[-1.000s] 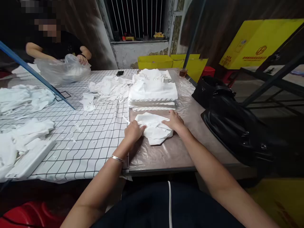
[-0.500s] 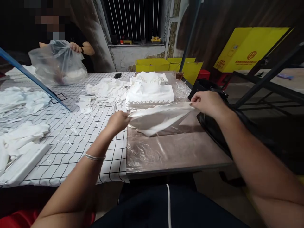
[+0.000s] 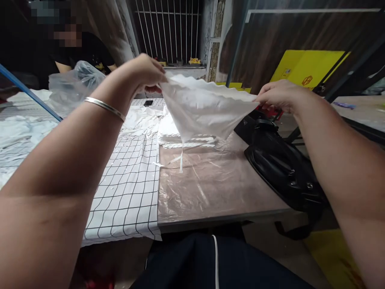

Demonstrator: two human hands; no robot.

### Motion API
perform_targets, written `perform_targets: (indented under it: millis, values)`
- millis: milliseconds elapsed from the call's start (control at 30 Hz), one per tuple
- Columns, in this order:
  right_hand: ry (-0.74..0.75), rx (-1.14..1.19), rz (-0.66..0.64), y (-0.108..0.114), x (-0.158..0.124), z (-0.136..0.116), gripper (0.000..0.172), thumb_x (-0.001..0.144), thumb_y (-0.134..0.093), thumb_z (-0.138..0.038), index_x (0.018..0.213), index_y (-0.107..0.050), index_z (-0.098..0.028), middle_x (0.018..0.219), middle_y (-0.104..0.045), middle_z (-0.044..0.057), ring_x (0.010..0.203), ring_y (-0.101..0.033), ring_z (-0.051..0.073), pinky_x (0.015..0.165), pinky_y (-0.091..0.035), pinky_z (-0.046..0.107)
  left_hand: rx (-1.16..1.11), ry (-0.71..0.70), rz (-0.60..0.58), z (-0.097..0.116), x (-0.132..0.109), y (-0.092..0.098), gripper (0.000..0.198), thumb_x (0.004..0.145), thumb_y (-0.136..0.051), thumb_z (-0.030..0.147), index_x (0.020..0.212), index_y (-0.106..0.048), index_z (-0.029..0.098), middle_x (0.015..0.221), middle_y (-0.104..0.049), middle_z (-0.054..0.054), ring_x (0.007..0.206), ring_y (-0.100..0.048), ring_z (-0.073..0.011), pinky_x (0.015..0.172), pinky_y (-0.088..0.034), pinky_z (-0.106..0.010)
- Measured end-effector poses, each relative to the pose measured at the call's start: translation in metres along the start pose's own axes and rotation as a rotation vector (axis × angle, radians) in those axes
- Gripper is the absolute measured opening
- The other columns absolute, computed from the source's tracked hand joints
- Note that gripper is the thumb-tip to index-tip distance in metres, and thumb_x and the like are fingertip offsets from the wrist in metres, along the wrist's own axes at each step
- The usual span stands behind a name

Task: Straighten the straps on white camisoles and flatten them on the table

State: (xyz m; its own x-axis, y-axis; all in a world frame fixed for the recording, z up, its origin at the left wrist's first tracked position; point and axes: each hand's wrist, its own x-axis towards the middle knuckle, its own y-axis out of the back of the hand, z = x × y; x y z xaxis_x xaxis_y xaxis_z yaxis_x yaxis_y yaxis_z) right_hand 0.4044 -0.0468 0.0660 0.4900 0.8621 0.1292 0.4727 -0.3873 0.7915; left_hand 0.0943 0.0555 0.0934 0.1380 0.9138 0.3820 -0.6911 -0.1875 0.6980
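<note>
White thin cloth (image 3: 207, 110) hangs stretched at twelve o'clock in our view, above the table (image 3: 222, 196); our left hand (image 3: 147, 74) pinches one upper corner at eleven, our right hand (image 3: 278, 95) the other at two. Behind it we see a folded white stack (image 3: 168, 129); a black bag (image 3: 275, 162) lies at three o'clock.

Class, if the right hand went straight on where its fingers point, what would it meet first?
The right hand would first meet the white cloth it pinches, then probably the left hand, though depth is unclear.
</note>
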Motion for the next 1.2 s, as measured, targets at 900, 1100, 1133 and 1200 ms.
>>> perform_targets:
  millis: [900, 1100, 1133, 1200]
  values:
    - [-0.004, -0.052, 0.283, -0.138, -0.174, 0.197, 0.007, 0.067, -0.055, -0.028, 0.068, -0.05, -0.024, 0.057, -0.052, 0.0, 0.056, -0.051, 0.02, 0.058, -0.038, 0.031, 0.406, 0.037, -0.305, -0.11, -0.267, -0.129, 0.026, 0.074, -0.05, 0.01, 0.097, -0.056, 0.021, 0.095, -0.062, -0.008, 0.077, -0.061, -0.0237, 0.066, -0.047, -0.034]
    - [0.218, 0.018, 0.15, -0.128, -0.188, 0.195, 0.009, 0.071, -0.052, -0.024, 0.075, -0.059, -0.022, 0.069, -0.054, 0.001, 0.057, -0.046, 0.015, 0.059, -0.039, 0.029, 0.481, -0.07, -0.265, -0.105, -0.269, -0.098, 0.024, 0.073, -0.046, 0.009, 0.089, -0.06, 0.022, 0.087, -0.06, -0.006, 0.072, -0.058, -0.0219, 0.061, -0.042, -0.031]
    - [0.252, 0.017, 0.09, -0.126, -0.19, 0.196, 0.013, 0.071, -0.051, -0.023, 0.076, -0.062, -0.022, 0.07, -0.054, 0.001, 0.058, -0.047, 0.015, 0.06, -0.04, 0.029, 0.484, -0.107, -0.295, -0.108, -0.274, -0.096, 0.022, 0.072, -0.047, 0.008, 0.084, -0.06, 0.022, 0.085, -0.058, -0.006, 0.072, -0.058, -0.0215, 0.061, -0.042, -0.03]
    - [0.26, 0.0, -0.126, -0.12, -0.193, 0.2, 0.018, 0.071, -0.05, -0.022, 0.08, -0.067, -0.022, 0.068, -0.054, 0.001, 0.059, -0.048, 0.015, 0.059, -0.04, 0.028, 0.452, -0.151, -0.424, -0.116, -0.287, -0.096, 0.018, 0.068, -0.049, 0.008, 0.076, -0.059, 0.021, 0.081, -0.056, -0.005, 0.071, -0.057, -0.0206, 0.061, -0.044, -0.03]
